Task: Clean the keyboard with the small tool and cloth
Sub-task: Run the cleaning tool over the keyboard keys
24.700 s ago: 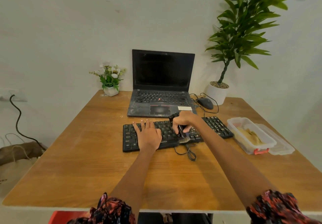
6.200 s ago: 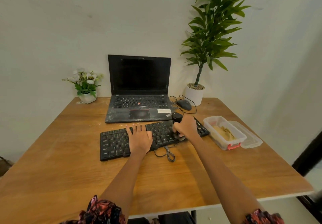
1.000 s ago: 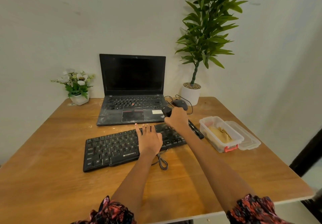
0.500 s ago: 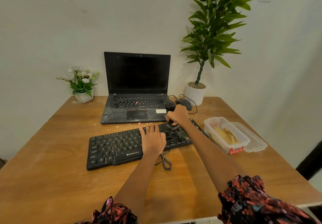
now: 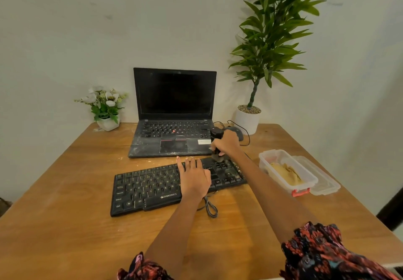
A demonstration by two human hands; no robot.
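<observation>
A black keyboard (image 5: pixel 150 189) lies slanted on the wooden table, its cable coiled at the front edge. My left hand (image 5: pixel 194 178) rests flat on its middle keys, fingers spread. My right hand (image 5: pixel 225 144) is closed around a small black brush tool (image 5: pixel 216 137) held upright, its bristle end touching the keys at the keyboard's upper right. A yellow cloth (image 5: pixel 284 174) lies inside a clear plastic box (image 5: pixel 305 176) to the right of the keyboard.
An open dusty black laptop (image 5: pixel 174 127) stands behind the keyboard. A black mouse (image 5: pixel 236 131) with a cable sits beside it. A white flower pot (image 5: pixel 106 122) is at the back left, a tall potted plant (image 5: pixel 248 119) at the back right. The box lid (image 5: pixel 325 181) lies next to the box.
My right hand with the brush has shifted slightly along the keyboard's upper right keys. My left hand stays pressed on the keyboard. The view has shifted a little.
</observation>
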